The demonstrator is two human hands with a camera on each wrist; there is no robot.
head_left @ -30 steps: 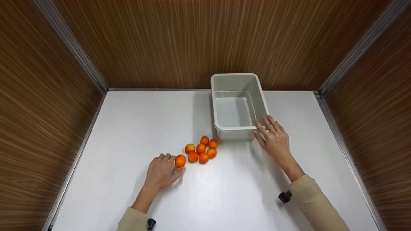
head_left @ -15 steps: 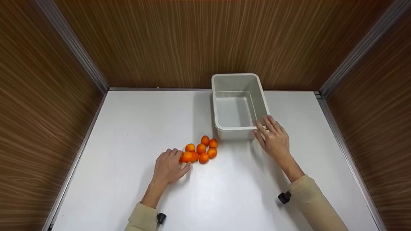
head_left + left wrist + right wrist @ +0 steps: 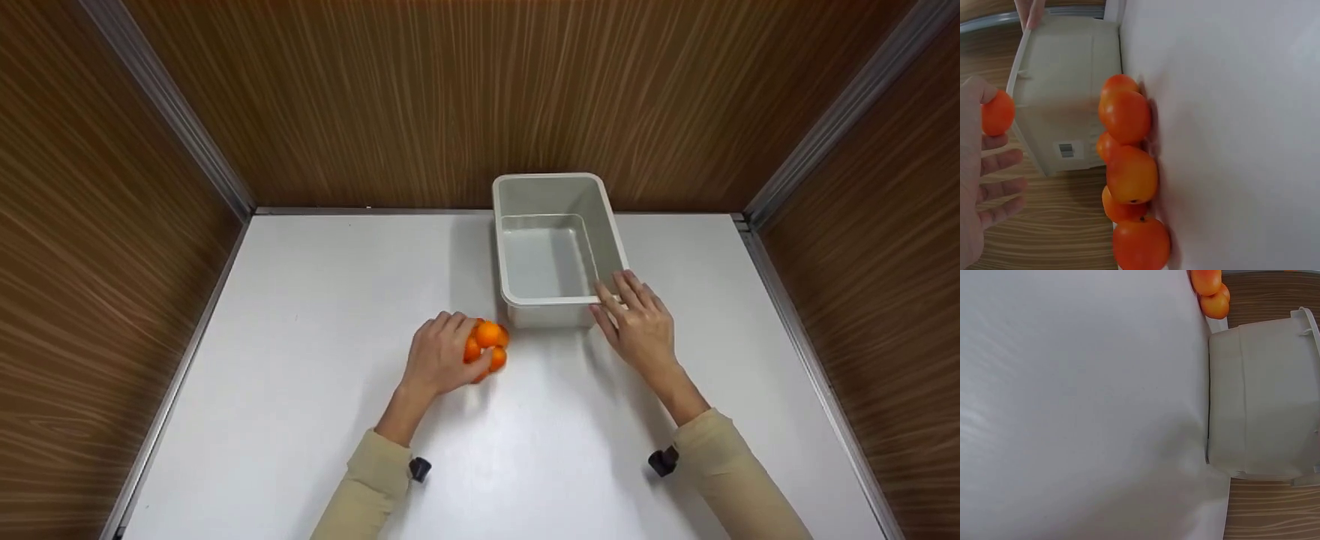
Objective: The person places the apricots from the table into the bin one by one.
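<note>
A: What do we have under our left hand (image 3: 441,355)?

B: The pile of small orange fruits (image 3: 486,346) on the white bench (image 3: 315,300). Our fingers curve over the near-left side of the pile, and the left wrist view shows one fruit (image 3: 997,113) held at the fingertips, lifted clear of the rest. So the grip there is narrow, closed on that single fruit.

A: And the others?

B: They lie bunched together on the bench just past the palm, touching one another. From the wrist we count at least five in a tight row (image 3: 1129,174). How many the hand covers in the head view we cannot tell.

A: Our right hand (image 3: 637,321)?

B: It rests flat, fingers straight and slightly spread, against the near right corner of the grey plastic bin (image 3: 556,185). The fingertips touch the rim; nothing is held, so that grip is wide.

A: Where is the bin from the left grip?

B: Just beyond it and to the right, near the fruits; whether they touch its wall we cannot tell. The right wrist view shows the bin's outer wall (image 3: 1264,399) standing on the bench, with two fruits (image 3: 1210,289) at its far corner.

A: Anything inside the bin?

B: Only its bare grey floor shows.
</note>
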